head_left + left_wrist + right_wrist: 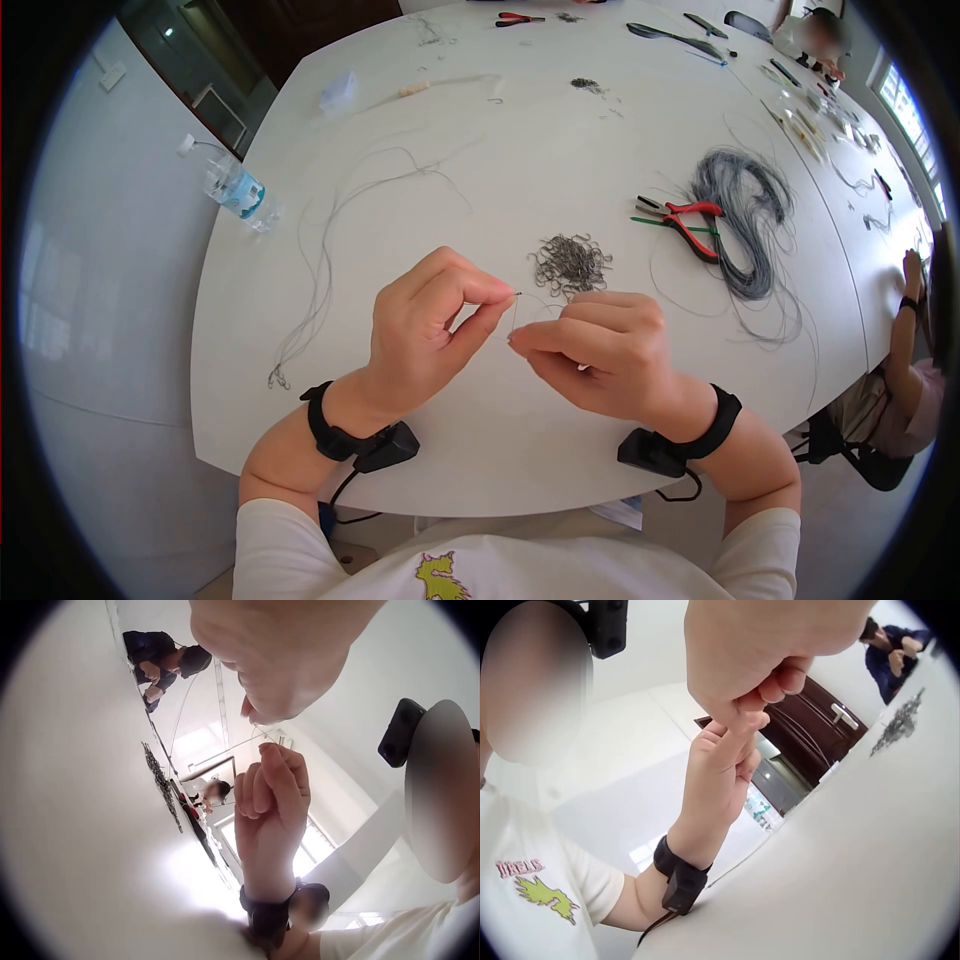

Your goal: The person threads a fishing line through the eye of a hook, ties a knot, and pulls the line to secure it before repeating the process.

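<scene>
In the head view my left hand [425,320] pinches a small fish hook [518,293] between thumb and index finger; only its dark end shows past the fingertips. A thin fishing line [514,316] runs down from there and loops toward my right hand [605,350], whose thumb and index finger pinch it. The two hands face each other closely above the white table [480,450]. Just beyond them lies a heap of metal fish hooks [572,265]. Both wrist views show the fingertips close together, with the line barely visible.
Red-handled pliers [690,222] and a coil of grey line [745,220] lie at the right. Loose lines with hooks [280,378] stretch along the left, near a water bottle [235,187]. Farther off are a clear box [338,93], a small hook pile [586,85] and other people.
</scene>
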{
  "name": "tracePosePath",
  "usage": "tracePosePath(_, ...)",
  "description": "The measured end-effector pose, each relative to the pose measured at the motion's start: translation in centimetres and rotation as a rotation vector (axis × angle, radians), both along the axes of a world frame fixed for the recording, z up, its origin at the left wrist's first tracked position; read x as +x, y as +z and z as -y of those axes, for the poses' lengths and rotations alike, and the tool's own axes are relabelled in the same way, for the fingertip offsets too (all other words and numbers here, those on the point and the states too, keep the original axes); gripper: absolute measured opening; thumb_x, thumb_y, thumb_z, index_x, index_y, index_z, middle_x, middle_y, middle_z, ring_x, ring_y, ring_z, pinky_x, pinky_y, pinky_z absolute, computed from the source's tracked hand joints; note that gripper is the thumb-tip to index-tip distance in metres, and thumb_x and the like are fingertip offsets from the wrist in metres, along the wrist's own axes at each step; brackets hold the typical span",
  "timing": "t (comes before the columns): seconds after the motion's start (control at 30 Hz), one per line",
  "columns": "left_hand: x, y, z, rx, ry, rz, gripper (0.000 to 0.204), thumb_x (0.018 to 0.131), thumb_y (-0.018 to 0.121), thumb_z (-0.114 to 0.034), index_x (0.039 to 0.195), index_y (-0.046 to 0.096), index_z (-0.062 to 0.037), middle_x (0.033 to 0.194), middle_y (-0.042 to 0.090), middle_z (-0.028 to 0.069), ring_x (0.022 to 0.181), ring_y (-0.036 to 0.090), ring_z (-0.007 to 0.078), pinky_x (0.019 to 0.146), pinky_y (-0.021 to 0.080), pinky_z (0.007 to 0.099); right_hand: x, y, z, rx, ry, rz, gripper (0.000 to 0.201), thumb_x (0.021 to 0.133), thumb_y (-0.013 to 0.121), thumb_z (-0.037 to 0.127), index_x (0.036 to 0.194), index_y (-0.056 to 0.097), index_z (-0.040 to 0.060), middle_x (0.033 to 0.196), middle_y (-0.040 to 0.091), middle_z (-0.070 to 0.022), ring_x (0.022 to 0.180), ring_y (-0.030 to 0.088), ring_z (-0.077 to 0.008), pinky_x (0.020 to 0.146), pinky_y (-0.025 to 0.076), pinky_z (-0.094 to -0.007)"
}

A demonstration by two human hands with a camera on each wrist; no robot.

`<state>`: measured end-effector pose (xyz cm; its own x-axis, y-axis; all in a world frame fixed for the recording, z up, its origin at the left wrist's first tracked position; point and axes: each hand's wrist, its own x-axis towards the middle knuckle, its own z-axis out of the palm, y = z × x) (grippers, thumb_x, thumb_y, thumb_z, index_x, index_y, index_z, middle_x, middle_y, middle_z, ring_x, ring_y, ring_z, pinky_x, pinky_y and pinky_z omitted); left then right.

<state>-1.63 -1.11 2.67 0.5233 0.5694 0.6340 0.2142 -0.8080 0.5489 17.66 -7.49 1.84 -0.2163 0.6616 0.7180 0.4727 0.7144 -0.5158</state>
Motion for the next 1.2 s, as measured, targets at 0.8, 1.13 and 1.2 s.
tracePosePath(0.8, 0.0, 0.3, 0.7, -0.177, -0.057, 0.048, 0.012, 0.083, 0.073, 0.004, 0.085, 0.067, -0.0055, 0.080, 0.061, 0.0004, 0.058, 0.048, 0.0052, 0.047, 0.034, 0.0216, 0.1, -1.7, -0.8, -0.628, -0.025, -0.351, 0.005, 0.085, 0.072, 0.010, 0.085, 0.069, 0.0054, 0.052, 0.051, 0.0011, 0.048, 0.043, -0.0052, 0.047, 0.034, -0.0243)
tracePosePath(1.13, 0.2, -0.2, 0.1, -0.078, -0.087, -0.073, 0.016, 0.080, 0.073, 0.009, 0.087, 0.067, -0.0049, 0.080, 0.062, 0.0017, 0.061, 0.051, 0.0074, 0.049, 0.036, 0.0214, 0.2, 0.0, -0.3, 0.033, -0.042, 0.020, 0.015, 0.072, 0.072, -0.002, 0.078, 0.067, 0.0106, 0.060, 0.056, -0.0022, 0.051, 0.055, -0.0177, 0.045, 0.041, -0.0303)
tracePosePath(1.2, 0.2, -0.2, 0.1, -0.054, -0.126, -0.099, 0.017, 0.078, 0.074, 0.009, 0.087, 0.068, -0.0053, 0.080, 0.064, 0.0024, 0.062, 0.055, 0.0093, 0.050, 0.039, 0.0224, 0.6, 0.2, -0.5, 0.020, -0.110, -0.062, 0.016, 0.072, 0.071, -0.004, 0.078, 0.067, 0.0098, 0.060, 0.056, -0.0026, 0.050, 0.054, -0.0181, 0.045, 0.041, -0.0293)
